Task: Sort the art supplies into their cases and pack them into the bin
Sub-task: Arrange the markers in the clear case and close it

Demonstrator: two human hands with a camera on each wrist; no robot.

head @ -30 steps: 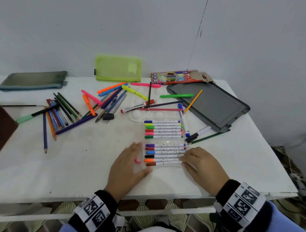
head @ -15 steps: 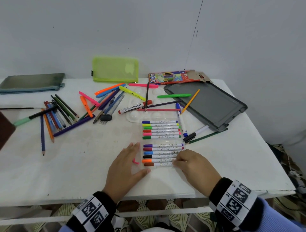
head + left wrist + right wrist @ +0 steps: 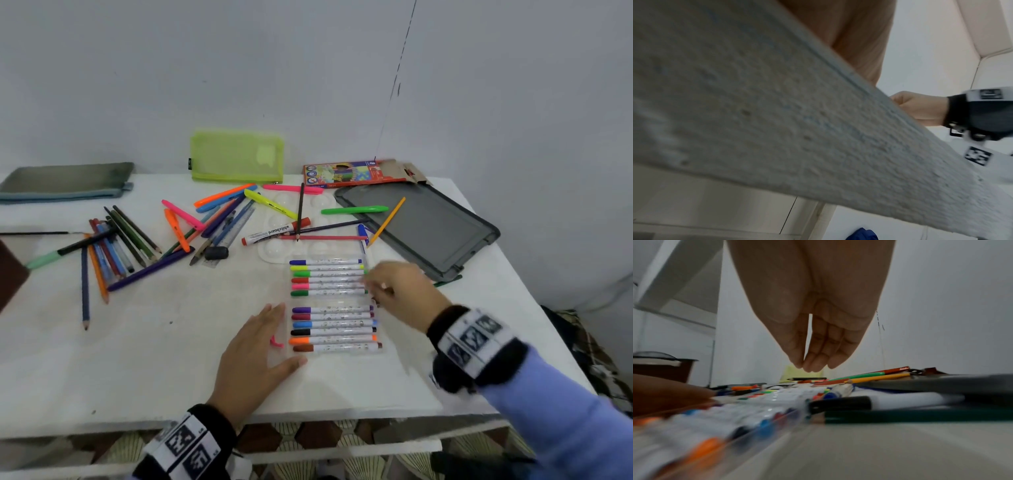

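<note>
**Left hand flat beside the marker case, right hand raised over its far row**

Low in the middle of the head view, a clear marker case (image 3: 337, 305) lies flat on the white table (image 3: 137, 359). It holds two rows of capped felt markers lying crosswise, six in the upper row and six in the lower.

The left hand (image 3: 255, 356) rests palm down on the table at the case's left edge. Its fingers are straight and spread, and the thumb reaches along the case's near left corner; they curl round nothing. A small pink piece (image 3: 276, 342) shows between the fingers and the case. The left wrist view shows mostly the table's rough edge from below.

The right hand (image 3: 400, 294) is blurred at the right end of the upper row. In the right wrist view its fingers (image 3: 818, 360) hang straight and close together, thumb tip meeting fingertip, clear above the markers and holding nothing.

Loose supplies lie across the rest of the table: a pile of coloured pencils (image 3: 113, 246) at centre left, highlighters (image 3: 219, 212) and a whiteboard marker (image 3: 275, 231) in the middle, on and around a white paint palette (image 3: 274, 251). A lime mesh pouch (image 3: 236, 156), a grey pouch (image 3: 65, 181) and a pencil box (image 3: 352, 173) line the back edge. A grey bin lid (image 3: 421, 229) lies at upper right.
</note>
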